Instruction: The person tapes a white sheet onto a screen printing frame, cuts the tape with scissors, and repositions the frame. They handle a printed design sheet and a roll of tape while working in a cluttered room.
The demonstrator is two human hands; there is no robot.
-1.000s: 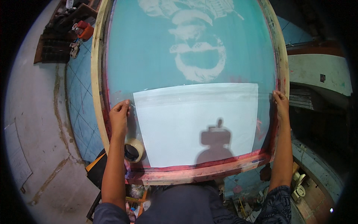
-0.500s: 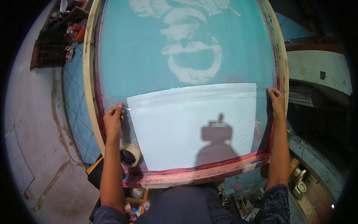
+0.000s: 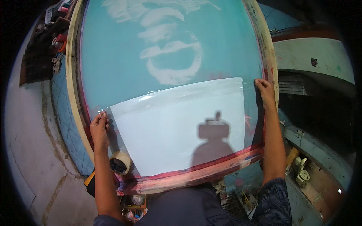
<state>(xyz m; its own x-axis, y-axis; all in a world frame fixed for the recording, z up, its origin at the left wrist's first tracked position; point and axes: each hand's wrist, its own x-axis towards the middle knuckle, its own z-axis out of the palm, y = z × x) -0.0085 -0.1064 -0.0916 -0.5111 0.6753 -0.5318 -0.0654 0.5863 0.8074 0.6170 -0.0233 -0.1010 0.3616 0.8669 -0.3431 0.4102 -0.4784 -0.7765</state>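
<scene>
A wooden-framed printing screen (image 3: 109,71) with teal mesh and a pale portrait pattern lies before me. On its near part rests a white sheet of paper (image 3: 169,128). A clear tape strip (image 3: 149,95) spans the sheet's far edge, glinting in places. My left hand (image 3: 100,130) pinches its left end beside the paper's far left corner. Near the frame's right side, my right hand (image 3: 266,92) is pinched closed at the strip's other end. A roll of tape (image 3: 121,162) sits on the mesh between my left forearm and the paper.
The screen's wooden rim (image 3: 71,75) borders the work on both sides, with a red-stained near bar (image 3: 188,175). Boxes of small items (image 3: 135,211) lie below. A dark rack (image 3: 37,67) stands at far left, a pale ledge (image 3: 309,56) at right. My shadow falls on the paper.
The whole scene has shifted left and tilted slightly in view. Brighter glints show along the tape at the paper's far edge. Both hands keep their pinch.
</scene>
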